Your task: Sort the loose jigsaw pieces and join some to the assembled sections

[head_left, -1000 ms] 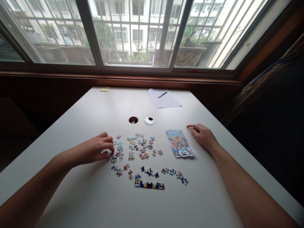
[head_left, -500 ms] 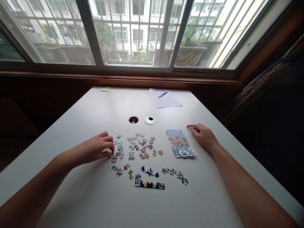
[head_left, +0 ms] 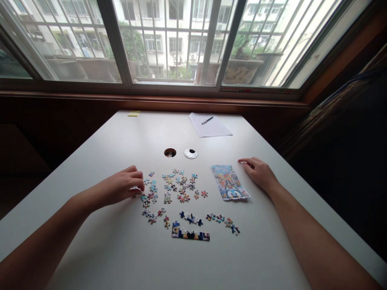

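Several small colourful puzzle pieces (head_left: 173, 187) lie scattered in the middle of the white table (head_left: 127, 249). A joined strip of pieces (head_left: 190, 235) lies nearest to me, with a shorter joined bit (head_left: 191, 218) just behind it. My left hand (head_left: 121, 187) rests at the left edge of the scatter, fingers curled with the tips pinching a puzzle piece. My right hand (head_left: 258, 172) lies flat on the table just right of the colourful picture card (head_left: 229, 182), holding nothing.
A round cable hole (head_left: 169, 152) and its loose silver cover (head_left: 190, 153) sit behind the pieces. Farther back lie a sheet of paper (head_left: 210, 125) with a pen (head_left: 207, 120) and a yellow sticky note (head_left: 133, 114). A barred window spans the back.
My left hand has pulled back slightly to the left with a piece at its fingertips. My right hand has not moved.
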{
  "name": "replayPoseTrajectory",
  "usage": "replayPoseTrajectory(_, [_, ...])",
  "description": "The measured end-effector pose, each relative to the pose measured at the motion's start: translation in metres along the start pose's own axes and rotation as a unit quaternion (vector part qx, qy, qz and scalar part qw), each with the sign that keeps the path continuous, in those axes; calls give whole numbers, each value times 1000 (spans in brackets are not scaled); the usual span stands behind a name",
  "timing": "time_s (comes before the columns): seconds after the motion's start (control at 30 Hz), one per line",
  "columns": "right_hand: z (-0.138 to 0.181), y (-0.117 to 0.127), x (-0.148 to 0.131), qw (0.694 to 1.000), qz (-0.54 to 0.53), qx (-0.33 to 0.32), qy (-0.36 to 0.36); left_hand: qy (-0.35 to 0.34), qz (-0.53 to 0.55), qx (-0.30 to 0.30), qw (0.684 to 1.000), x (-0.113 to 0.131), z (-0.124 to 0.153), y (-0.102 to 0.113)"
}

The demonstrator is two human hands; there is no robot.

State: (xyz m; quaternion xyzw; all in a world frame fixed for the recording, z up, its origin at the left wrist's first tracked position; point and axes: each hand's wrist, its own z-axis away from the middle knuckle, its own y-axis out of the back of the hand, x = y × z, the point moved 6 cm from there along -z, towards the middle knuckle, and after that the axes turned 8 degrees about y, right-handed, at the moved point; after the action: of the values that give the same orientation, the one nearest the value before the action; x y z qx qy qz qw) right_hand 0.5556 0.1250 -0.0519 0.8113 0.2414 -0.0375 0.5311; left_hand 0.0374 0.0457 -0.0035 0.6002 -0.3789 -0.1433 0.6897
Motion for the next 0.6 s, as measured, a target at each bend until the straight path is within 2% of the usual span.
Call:
replayPoseTrajectory(0.17, [0,0,0,1000,-3,-2,-4,43,-41,48,997,-16,0,10])
replayPoseTrajectory(0.27, [0,0,-1,1000,-3,-4,-3,44,-49,60,996,-20,2,15])
replayPoseTrajectory(0.5, [0,0,-1,1000,-2,-3,-1,-3,-4,-17,1000,4,3,5])
replayPoseTrajectory(0.6, [0,0,1,1000,-2,-4,-2,-10,4,-31,999,16,1,1])
